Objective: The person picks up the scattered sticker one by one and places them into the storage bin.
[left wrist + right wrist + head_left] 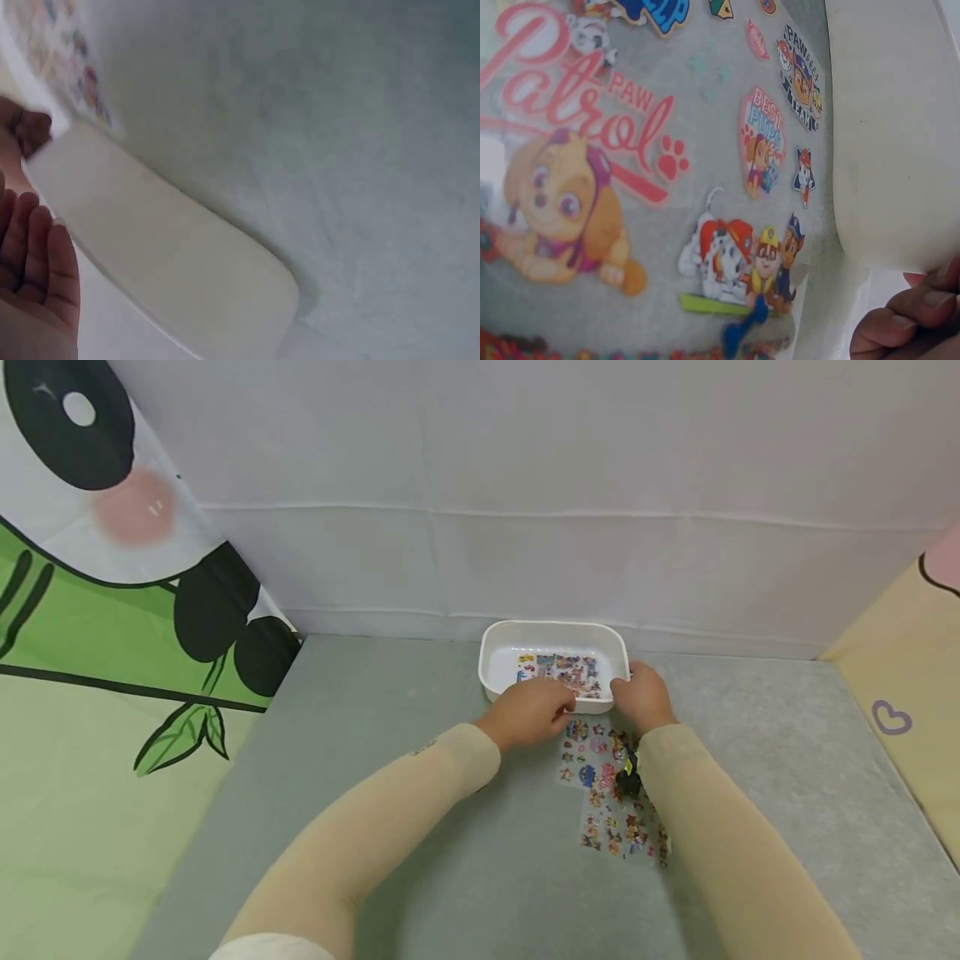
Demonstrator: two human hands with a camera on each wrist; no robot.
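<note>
A white plastic basin [495, 652] stands at the back of the table with printed sticker sheets [546, 667] lying inside. My left hand [528, 714] is at its near rim, its fingers bent; whether they pinch anything is hidden. In the left wrist view, that hand's fingers [37, 262] lie close against the basin's edge [157, 232]. My right hand [645, 697] grips the basin's right corner. Below the basin, clear sheets of cartoon dog stickers [588, 756] lie on the table, partly under the right forearm. The right wrist view shows these stickers [761, 142] up close.
Grey cloth covers the table [390, 710]. A white hanging cloth [525, 468] rises right behind the basin. Printed panels, a green one [97, 635] at left and a yellow one [907, 685] at right, border the table. A dark object [628, 781] is at the right wrist.
</note>
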